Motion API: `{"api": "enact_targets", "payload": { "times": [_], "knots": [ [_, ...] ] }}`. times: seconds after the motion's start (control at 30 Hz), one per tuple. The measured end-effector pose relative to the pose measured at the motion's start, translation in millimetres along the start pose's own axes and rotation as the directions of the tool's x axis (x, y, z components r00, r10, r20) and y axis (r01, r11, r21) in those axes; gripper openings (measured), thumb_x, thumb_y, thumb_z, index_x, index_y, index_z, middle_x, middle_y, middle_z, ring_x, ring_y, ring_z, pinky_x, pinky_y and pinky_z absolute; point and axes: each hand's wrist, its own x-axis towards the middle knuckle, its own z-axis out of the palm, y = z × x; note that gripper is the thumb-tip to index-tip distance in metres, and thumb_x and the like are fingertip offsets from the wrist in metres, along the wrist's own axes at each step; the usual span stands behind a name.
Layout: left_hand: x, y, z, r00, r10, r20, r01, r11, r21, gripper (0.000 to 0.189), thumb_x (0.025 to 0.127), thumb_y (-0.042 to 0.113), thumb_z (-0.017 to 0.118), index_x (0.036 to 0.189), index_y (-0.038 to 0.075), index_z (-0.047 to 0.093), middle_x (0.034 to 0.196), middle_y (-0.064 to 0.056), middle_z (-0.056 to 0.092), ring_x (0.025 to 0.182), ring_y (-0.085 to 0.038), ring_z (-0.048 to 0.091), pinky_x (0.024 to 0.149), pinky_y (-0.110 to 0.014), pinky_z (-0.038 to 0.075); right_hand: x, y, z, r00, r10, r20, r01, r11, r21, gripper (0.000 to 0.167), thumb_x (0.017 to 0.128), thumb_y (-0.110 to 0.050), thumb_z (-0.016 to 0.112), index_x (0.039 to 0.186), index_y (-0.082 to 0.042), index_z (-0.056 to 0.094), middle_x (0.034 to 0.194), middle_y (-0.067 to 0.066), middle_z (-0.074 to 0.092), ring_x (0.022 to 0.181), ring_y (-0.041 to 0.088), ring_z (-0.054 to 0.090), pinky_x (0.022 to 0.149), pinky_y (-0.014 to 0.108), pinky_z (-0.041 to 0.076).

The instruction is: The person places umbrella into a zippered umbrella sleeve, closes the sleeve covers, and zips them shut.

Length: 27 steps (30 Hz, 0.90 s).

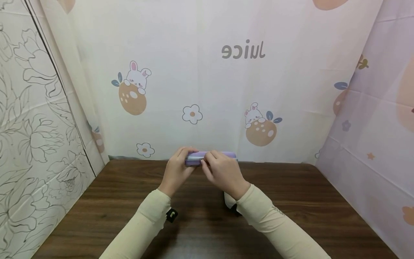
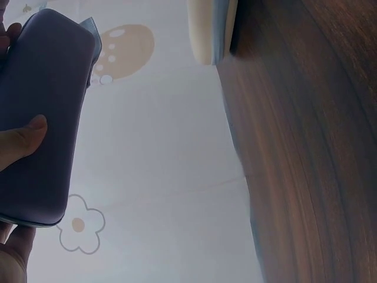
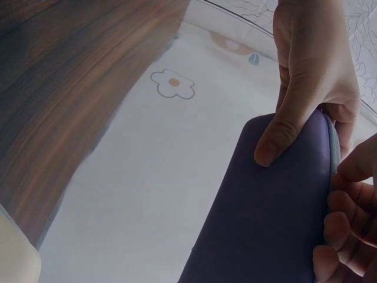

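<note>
A long purple zippered case [image 1: 229, 154] with rounded corners is held up near the table's far edge, its pale zipper seam facing the person. My left hand [image 1: 176, 169] grips the case's left end, with the thumb [image 3: 277, 141] lying along one broad face and the fingers around the end. At the seam, the curled fingers of my right hand [image 1: 224, 172] pinch near the zipper; the zipper pull itself is hidden by the fingers. In the left wrist view, the case [image 2: 44, 100] shows a smooth, dark-looking broad face. No opening in it is visible.
Both hands are above a dark wood table [image 1: 200, 223]. A patterned curtain [image 1: 207, 79] hangs right behind its far edge, with more cloth at both sides. Below the right wrist is a cream, rounded object [image 1: 229, 200] with a dark edge, partly hidden by the sleeve.
</note>
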Motion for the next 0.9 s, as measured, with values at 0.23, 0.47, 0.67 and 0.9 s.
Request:
{"api": "enact_targets", "payload": {
  "times": [0.23, 0.47, 0.67, 0.9],
  "knots": [
    [-0.4, 0.1, 0.3, 1.000, 0.008, 0.004, -0.008, 1.000, 0.003, 0.045, 0.075, -0.004, 0.085, 0.114, 0.008, 0.065, 0.110, -0.010, 0.065, 0.102, -0.024, 0.065, 0.089, -0.040, 0.055, -3.7, 2, -2, 1.000, 0.008, 0.004, -0.008, 1.000, -0.004, 0.011, 0.092, -0.017, 0.063, 0.084, -0.010, 0.062, 0.075, -0.001, 0.056, 0.056, 0.010, 0.048, 0.043, 0.025, 0.042],
    [0.1, 0.1, 0.1, 1.000, 0.008, 0.005, -0.008, 1.000, 0.001, 0.045, 0.075, -0.005, 0.085, 0.113, 0.007, 0.065, 0.111, -0.010, 0.064, 0.105, -0.025, 0.064, 0.091, -0.040, 0.054, -7.4, 6, -4, 1.000, 0.020, 0.013, -0.020, 1.000, -0.006, 0.011, 0.093, -0.017, 0.063, 0.084, -0.010, 0.062, 0.074, -0.001, 0.056, 0.055, 0.010, 0.048, 0.041, 0.024, 0.040],
    [0.6, 0.8, -0.7, 1.000, 0.014, -0.005, -0.014, 1.000, -0.008, 0.044, 0.075, -0.004, 0.086, 0.113, 0.007, 0.065, 0.111, -0.011, 0.065, 0.107, -0.026, 0.064, 0.093, -0.041, 0.054, -10.2, 10, -6, 1.000, 0.021, 0.011, -0.021, 0.999, -0.026, 0.012, 0.093, -0.018, 0.063, 0.084, -0.010, 0.063, 0.074, -0.001, 0.056, 0.055, 0.011, 0.048, 0.040, 0.024, 0.039],
    [0.1, 0.7, 0.2, 1.000, -0.010, 0.021, 0.010, 1.000, -0.005, 0.044, 0.076, -0.002, 0.085, 0.114, 0.007, 0.064, 0.112, -0.010, 0.064, 0.104, -0.024, 0.064, 0.092, -0.039, 0.054, -12.3, 11, -7, 1.000, 0.014, 0.001, -0.014, 0.999, -0.031, 0.012, 0.093, -0.019, 0.064, 0.084, -0.010, 0.063, 0.074, -0.001, 0.056, 0.055, 0.012, 0.049, 0.040, 0.025, 0.039]
  ]
}}
